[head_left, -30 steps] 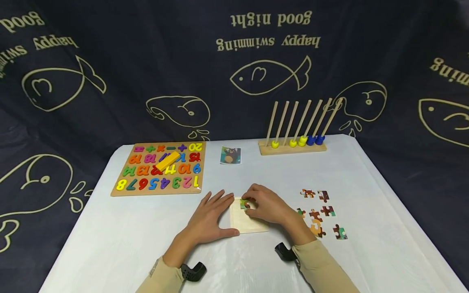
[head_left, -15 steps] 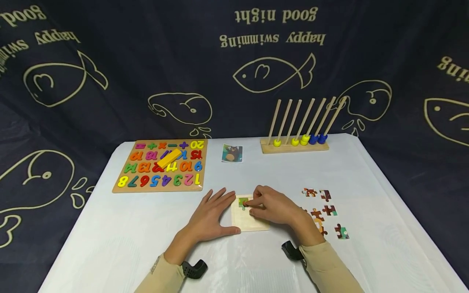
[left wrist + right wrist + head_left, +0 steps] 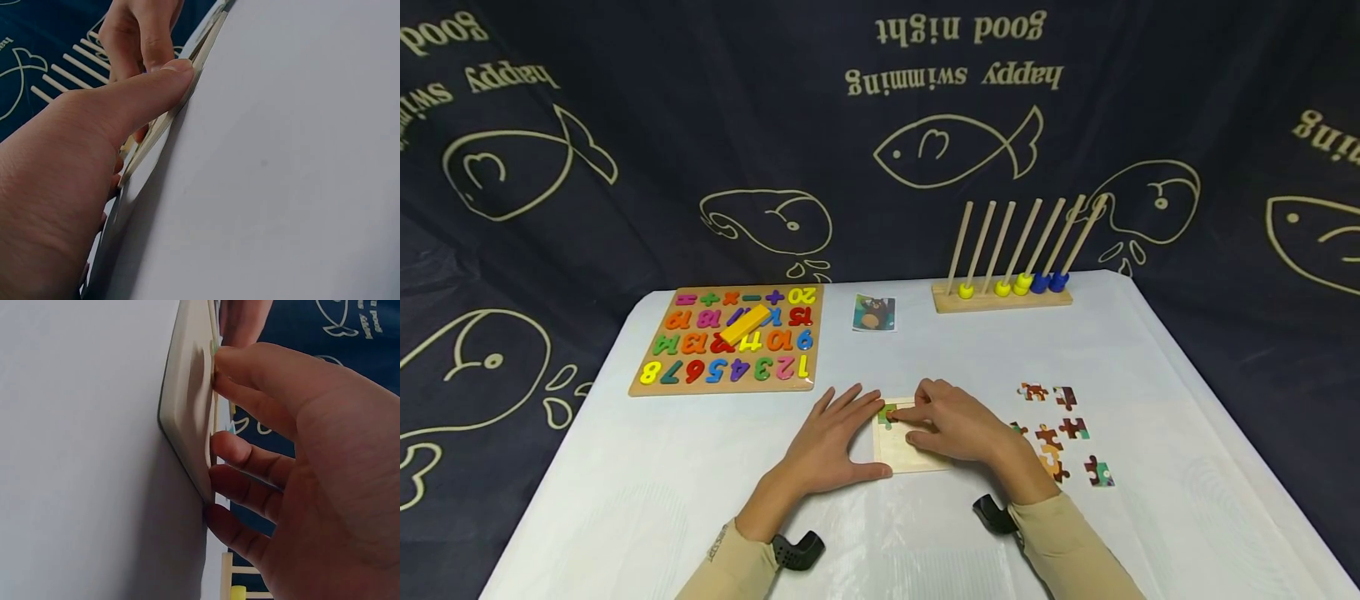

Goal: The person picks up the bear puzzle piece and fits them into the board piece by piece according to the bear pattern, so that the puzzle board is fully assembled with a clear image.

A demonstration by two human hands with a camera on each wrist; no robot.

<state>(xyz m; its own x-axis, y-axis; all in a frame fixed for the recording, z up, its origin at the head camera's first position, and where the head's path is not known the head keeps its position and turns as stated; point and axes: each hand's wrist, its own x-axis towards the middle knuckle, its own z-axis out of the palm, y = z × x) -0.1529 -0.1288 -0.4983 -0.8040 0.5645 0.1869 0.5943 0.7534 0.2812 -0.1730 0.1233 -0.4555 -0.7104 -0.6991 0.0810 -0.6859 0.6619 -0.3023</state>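
Note:
A square, light wooden puzzle tray (image 3: 904, 450) lies on the white table in the head view. My left hand (image 3: 829, 452) is spread along its left side, the fingers at the far left corner. The thumb (image 3: 172, 78) rests at the near edge. A green and brown jigsaw piece (image 3: 886, 412) sits in the tray's far left corner. The extended index finger of my right hand (image 3: 961, 427) presses on this piece, while the thumb stays apart from it over the tray. Seen from the right wrist, the other fingertips are at the tray's edge (image 3: 187, 394).
Several loose jigsaw pieces (image 3: 1099, 472) lie right of the tray. Behind it is a bear picture card (image 3: 874, 313). A number board (image 3: 700, 387) with a yellow block (image 3: 746, 324) on it occupies the back left, and a peg rack (image 3: 992, 302) with beads the back right.
The green and brown piece has slid left into the tray's corner under my right index finger, whose hand moved with it. My left hand has stayed in place.

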